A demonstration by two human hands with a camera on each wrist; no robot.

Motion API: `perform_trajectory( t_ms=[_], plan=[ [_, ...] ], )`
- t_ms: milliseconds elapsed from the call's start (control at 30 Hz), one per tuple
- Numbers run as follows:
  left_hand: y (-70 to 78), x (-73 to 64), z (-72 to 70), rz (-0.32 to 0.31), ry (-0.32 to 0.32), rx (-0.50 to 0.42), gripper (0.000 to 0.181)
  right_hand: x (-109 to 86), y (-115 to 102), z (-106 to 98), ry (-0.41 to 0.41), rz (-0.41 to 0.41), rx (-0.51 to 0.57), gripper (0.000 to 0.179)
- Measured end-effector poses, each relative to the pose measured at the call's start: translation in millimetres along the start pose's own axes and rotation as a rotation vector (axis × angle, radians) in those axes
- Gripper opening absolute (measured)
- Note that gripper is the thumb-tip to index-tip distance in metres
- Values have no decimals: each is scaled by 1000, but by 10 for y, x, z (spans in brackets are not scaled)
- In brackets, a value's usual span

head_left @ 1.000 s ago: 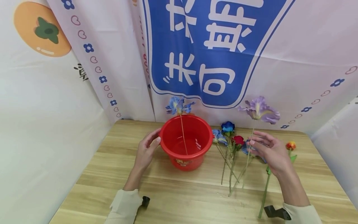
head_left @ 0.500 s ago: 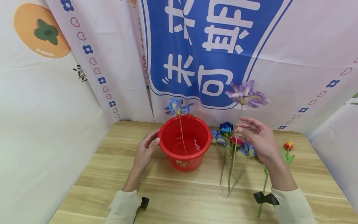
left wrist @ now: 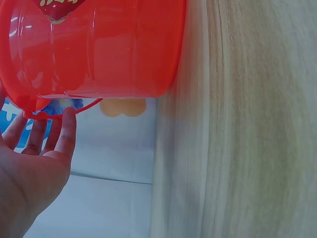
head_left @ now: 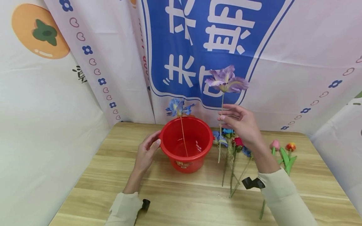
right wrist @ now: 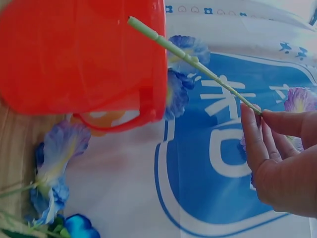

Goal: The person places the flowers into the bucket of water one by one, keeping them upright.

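Note:
A red plastic bucket (head_left: 195,163) stands on the wooden table, with one blue iris (head_left: 178,107) leaning inside it, its bloom above the back rim. My left hand (head_left: 147,152) holds the bucket's left side at the rim; in the left wrist view its fingers (left wrist: 64,139) reach behind the thin red handle (left wrist: 89,106). To the right of the bucket, my right hand (head_left: 240,122) pinches a purple iris (head_left: 227,82) by its stem between thumb and fingertips. The bloom is up, and the green stem's lower end (right wrist: 143,29) hangs free outside the bucket.
Right of the bucket lie blue irises (head_left: 220,138), a blue rose (head_left: 227,131) and a red rose (head_left: 238,142), stems crossing. Farther right lie a pink tulip (head_left: 275,144) and an orange flower (head_left: 290,146). A printed cloth (head_left: 297,84) hangs behind the table (head_left: 198,201).
My right hand has carried the purple iris left and upward, nearer the bucket, uncovering the pink tulip. My left hand and the bucket have stayed in place.

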State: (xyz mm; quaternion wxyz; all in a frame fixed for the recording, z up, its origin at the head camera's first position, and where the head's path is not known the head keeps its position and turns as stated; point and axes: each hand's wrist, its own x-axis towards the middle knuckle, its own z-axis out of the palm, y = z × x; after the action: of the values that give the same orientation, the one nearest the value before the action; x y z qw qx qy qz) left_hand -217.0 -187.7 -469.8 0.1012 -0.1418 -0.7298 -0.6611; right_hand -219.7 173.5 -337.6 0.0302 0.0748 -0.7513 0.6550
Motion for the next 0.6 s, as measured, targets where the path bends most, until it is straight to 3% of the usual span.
perform_trajectory(
  t_ms=[600],
  plan=[
    [-16, 4, 0, 12, -3, -14, 43, 331, -277, 533, -105, -103, 9, 48]
  ],
)
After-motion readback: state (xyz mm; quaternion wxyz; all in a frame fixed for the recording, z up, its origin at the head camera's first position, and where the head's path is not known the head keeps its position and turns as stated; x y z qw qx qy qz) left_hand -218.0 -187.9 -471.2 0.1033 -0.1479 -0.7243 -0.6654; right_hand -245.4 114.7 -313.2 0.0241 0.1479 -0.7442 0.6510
